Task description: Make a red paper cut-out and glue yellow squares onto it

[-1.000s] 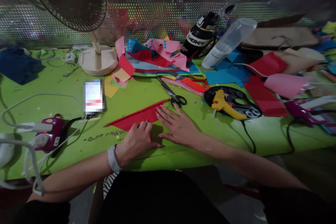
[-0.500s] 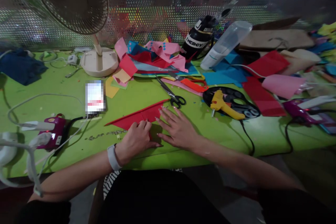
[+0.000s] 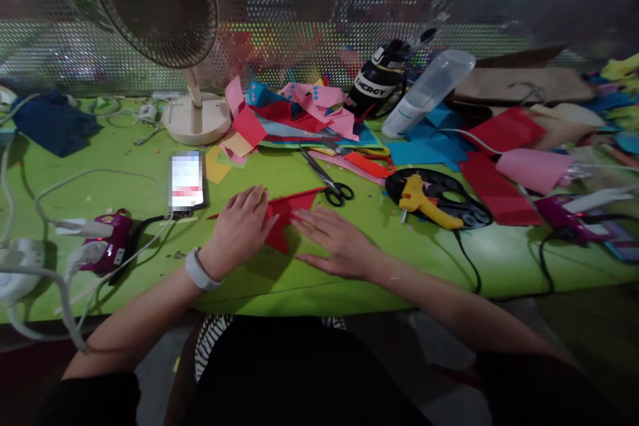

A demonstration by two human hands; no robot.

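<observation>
A folded sheet of red paper [image 3: 282, 221] lies on the green table, with a raised strip along its far edge and a point toward me. My left hand [image 3: 242, 223] rests flat over its left part, fingers extended, hiding much of that side. My right hand [image 3: 339, 239] is spread low at the right side of the paper, its fingertips at the edge. Neither hand grips anything. Just beyond the paper's right corner are black-handled scissors [image 3: 338, 194], with their blades pointing away to the left.
A phone [image 3: 186, 181] and a purple power adapter [image 3: 110, 239] with cables are on the left. Behind stand a fan [image 3: 197, 118], a paper pile [image 3: 299, 116] and a black bottle [image 3: 378, 80]. A yellow glue gun [image 3: 426, 203] lies on a black tray to the right.
My left hand has gone from curled fingers at the paper's near side to lying flat over its left part. The right hand stays spread, slightly lower on the paper. The view has shifted a little.
</observation>
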